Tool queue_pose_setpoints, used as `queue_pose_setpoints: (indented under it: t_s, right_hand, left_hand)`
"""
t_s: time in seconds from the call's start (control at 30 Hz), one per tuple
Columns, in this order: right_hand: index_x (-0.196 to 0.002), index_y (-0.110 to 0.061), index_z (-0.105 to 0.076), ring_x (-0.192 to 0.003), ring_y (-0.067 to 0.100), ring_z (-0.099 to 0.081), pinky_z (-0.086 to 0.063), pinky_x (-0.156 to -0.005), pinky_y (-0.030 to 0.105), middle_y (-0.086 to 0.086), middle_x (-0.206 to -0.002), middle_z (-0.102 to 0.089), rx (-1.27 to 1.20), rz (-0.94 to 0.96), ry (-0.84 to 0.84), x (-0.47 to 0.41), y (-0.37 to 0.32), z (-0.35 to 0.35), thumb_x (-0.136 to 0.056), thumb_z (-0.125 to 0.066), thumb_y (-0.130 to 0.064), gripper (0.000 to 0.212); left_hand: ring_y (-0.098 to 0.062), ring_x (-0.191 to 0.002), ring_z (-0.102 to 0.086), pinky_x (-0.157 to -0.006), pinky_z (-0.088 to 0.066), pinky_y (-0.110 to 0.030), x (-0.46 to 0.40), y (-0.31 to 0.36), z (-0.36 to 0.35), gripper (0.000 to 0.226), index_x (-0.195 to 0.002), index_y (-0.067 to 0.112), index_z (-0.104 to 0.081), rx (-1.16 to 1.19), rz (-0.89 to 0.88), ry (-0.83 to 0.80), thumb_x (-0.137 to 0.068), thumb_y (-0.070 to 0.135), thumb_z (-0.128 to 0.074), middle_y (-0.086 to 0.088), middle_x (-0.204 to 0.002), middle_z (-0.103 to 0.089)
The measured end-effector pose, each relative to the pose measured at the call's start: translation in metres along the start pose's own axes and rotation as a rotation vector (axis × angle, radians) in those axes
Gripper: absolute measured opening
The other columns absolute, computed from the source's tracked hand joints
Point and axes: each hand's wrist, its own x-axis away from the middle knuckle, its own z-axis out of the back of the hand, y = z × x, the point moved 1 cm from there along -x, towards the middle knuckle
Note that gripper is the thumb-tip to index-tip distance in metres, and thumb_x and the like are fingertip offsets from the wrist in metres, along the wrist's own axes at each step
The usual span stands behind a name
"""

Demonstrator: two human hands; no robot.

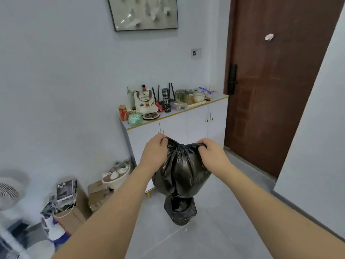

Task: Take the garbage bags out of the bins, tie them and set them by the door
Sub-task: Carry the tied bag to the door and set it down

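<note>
Left hand and right hand each pinch the upright garbage bag's gathered mouth, neck pointing up.

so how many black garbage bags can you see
2. One garbage bag is held up at its gathered top by both hands; a second bag sits on the floor just below it. Others may be out of view.

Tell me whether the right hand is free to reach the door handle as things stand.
Probably not yet: the right hand and the left hand both grip the black garbage bag by its neck. The door handle itself stands unobstructed.
</note>
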Motion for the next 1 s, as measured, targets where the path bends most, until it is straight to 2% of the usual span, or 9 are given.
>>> queue_pose_setpoints:
  t_s: [0.07,0.17,0.3,0.4,0.6,0.7,0.83,1.0]
  right_hand:
    - [-0.099,-0.017,-0.062,-0.078,0.014,-0.057,-0.042,-0.061,0.025,-0.004,-0.089,-0.061,0.026,-0.030,0.066,-0.017,0.005,0.015,-0.096,-0.036,-0.013,0.026]
    - [-0.103,-0.018,-0.064,-0.089,0.014,-0.058,-0.043,-0.070,0.030,-0.003,-0.099,-0.064,0.073,-0.071,0.175,-0.036,0.020,0.045,-0.097,-0.038,-0.016,0.027]
    - [-0.101,-0.021,-0.064,-0.091,0.012,-0.059,-0.045,-0.072,0.027,-0.008,-0.100,-0.064,0.085,-0.126,0.300,-0.046,0.045,0.092,-0.095,-0.039,-0.016,0.026]
    - [-0.101,-0.023,-0.064,-0.093,0.011,-0.058,-0.046,-0.078,0.030,-0.008,-0.101,-0.064,0.093,-0.177,0.416,-0.040,0.067,0.124,-0.094,-0.039,-0.017,0.026]
    - [-0.090,-0.024,-0.062,-0.083,0.011,-0.057,-0.041,-0.064,0.025,-0.005,-0.090,-0.064,0.122,-0.340,0.621,-0.020,0.104,0.182,-0.093,-0.040,-0.016,0.023]
    - [-0.094,-0.020,-0.063,-0.085,0.012,-0.056,-0.040,-0.065,0.025,-0.005,-0.091,-0.064,0.128,-0.413,0.737,-0.016,0.115,0.200,-0.093,-0.040,-0.014,0.024]
    - [-0.097,-0.019,-0.062,-0.088,0.013,-0.056,-0.042,-0.067,0.027,-0.004,-0.094,-0.064,0.122,-0.492,0.816,-0.015,0.131,0.209,-0.093,-0.039,-0.016,0.024]
    - [-0.098,-0.017,-0.063,-0.092,0.019,-0.054,-0.040,-0.074,0.031,-0.002,-0.096,-0.062,0.163,-0.580,0.893,-0.022,0.163,0.230,-0.093,-0.040,-0.015,0.023]
  left_hand:
    - [-0.017,-0.087,-0.052,-0.072,-0.033,-0.028,-0.034,0.008,-0.021,0.021,-0.097,0.012,-0.059,0.040,-0.057,-0.056,-0.102,0.018,-0.040,0.002,-0.090,-0.058]
    - [-0.016,-0.087,-0.054,-0.073,-0.035,-0.027,-0.072,0.030,-0.061,0.020,-0.096,0.016,-0.058,0.092,-0.119,-0.152,-0.101,0.020,-0.039,0.004,-0.090,-0.059]
    - [-0.018,-0.090,-0.055,-0.076,-0.038,-0.028,-0.102,0.071,-0.120,0.024,-0.097,0.012,-0.061,0.140,-0.230,-0.230,-0.101,0.019,-0.038,-0.001,-0.097,-0.062]
    - [-0.016,-0.088,-0.054,-0.075,-0.037,-0.028,-0.110,0.102,-0.165,0.024,-0.098,0.013,-0.061,0.183,-0.289,-0.306,-0.101,0.019,-0.038,0.001,-0.095,-0.060]
    - [-0.012,-0.088,-0.054,-0.075,-0.037,-0.026,-0.115,0.165,-0.248,0.026,-0.107,0.017,-0.062,0.246,-0.439,-0.514,-0.102,0.023,-0.037,0.007,-0.097,-0.059]
    - [-0.012,-0.086,-0.054,-0.070,-0.039,-0.026,-0.117,0.189,-0.279,0.025,-0.102,0.018,-0.061,0.288,-0.519,-0.620,-0.101,0.022,-0.037,0.007,-0.094,-0.059]
    - [-0.009,-0.080,-0.053,-0.063,-0.038,-0.016,-0.122,0.210,-0.317,0.025,-0.097,0.016,-0.061,0.341,-0.596,-0.735,-0.101,0.020,-0.036,0.007,-0.089,-0.060]
    - [-0.007,-0.077,-0.052,-0.061,-0.036,-0.018,-0.124,0.230,-0.367,0.024,-0.096,0.017,-0.060,0.354,-0.632,-0.832,-0.101,0.019,-0.036,0.011,-0.085,-0.056]
